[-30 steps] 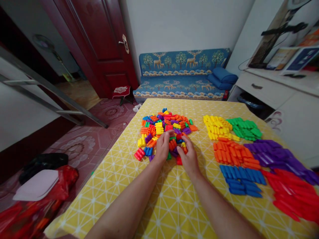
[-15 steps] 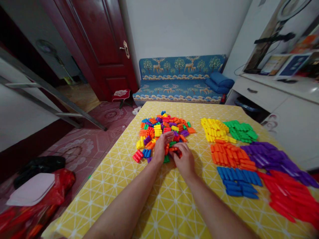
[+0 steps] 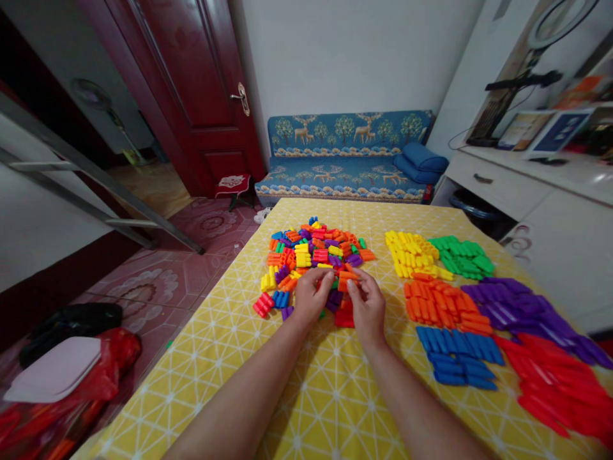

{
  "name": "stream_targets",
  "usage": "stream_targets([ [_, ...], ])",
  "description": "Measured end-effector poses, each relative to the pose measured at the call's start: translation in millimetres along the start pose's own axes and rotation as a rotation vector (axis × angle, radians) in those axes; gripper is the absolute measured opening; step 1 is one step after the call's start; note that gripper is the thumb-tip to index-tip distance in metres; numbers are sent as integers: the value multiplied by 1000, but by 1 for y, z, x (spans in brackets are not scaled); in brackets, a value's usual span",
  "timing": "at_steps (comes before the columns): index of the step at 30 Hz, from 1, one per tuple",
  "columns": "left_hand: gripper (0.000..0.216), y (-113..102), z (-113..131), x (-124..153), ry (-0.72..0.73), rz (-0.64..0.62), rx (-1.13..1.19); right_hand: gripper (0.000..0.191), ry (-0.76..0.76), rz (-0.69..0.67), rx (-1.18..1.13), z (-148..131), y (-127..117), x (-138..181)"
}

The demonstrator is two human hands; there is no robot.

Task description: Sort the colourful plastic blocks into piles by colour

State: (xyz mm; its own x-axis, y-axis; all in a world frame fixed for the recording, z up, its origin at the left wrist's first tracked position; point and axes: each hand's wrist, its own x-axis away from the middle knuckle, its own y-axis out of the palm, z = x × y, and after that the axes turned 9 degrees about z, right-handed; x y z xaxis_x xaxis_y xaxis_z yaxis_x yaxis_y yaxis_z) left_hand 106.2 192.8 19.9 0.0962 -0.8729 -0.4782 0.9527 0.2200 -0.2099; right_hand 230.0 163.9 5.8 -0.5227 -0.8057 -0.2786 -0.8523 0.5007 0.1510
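Between the thumb and fingers of my right hand (image 3: 370, 305) is an orange plastic building block (image 3: 347, 281), made of joined tubes. Close to its left side, my left hand (image 3: 311, 295) has thumb and fingertips pinched together; whether anything small sits between them is hidden. Both hands are over the near edge of a mixed pile of coloured blocks (image 3: 320, 254). Below the right hand's fingers lies a red block (image 3: 345, 318). At the pile's left end are a red block (image 3: 263, 305) and a blue block (image 3: 281, 299).
Sorted groups lie on the right of the yellow tablecloth (image 3: 201, 390): yellow blocks (image 3: 410, 253), green blocks (image 3: 460, 257), orange blocks (image 3: 443, 306), blue blocks (image 3: 457, 354), purple blocks (image 3: 531, 313) and red blocks (image 3: 560, 383). Beyond the table stands a blue patterned sofa (image 3: 335, 167).
My right hand has lifted slightly with the orange block, now plainly in its fingers. My left hand has turned from flat and extended to a pinch beside it.
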Motion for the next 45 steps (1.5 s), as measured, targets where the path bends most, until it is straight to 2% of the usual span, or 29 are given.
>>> stream_targets([
  [2,23,1,-1,0,51,-49,-62,36,7,12,-32,1,0,-1],
  [7,26,4,-4,1,105,-128,-131,32,29,38,-37,6,-5,-2],
  [14,20,4,-9,0,137,-156,-130,23,-97,49,215,4,-13,-1],
  [16,20,4,-10,1,151,-177,-128,20,-129,8,211,4,-14,0],
  [21,20,3,-9,1,151,-185,-88,29,-217,-105,235,0,-22,2],
  [23,20,2,-7,1,127,-171,-58,31,-311,-139,294,-2,-25,3],
  [27,18,1,-4,0,48,-131,-22,47,-503,-291,415,-5,-29,1],
  [35,19,-2,-4,1,-11,-116,7,57,-509,-381,513,0,-28,4],
  [40,17,-1,-2,3,36,-159,-18,42,-582,-352,712,-14,-37,0],
  [43,19,0,-4,4,61,-192,-14,18,-687,-241,905,-29,-67,-13],
  [45,21,2,-5,4,70,-198,-26,14,-736,-120,980,-36,-94,-23],
])
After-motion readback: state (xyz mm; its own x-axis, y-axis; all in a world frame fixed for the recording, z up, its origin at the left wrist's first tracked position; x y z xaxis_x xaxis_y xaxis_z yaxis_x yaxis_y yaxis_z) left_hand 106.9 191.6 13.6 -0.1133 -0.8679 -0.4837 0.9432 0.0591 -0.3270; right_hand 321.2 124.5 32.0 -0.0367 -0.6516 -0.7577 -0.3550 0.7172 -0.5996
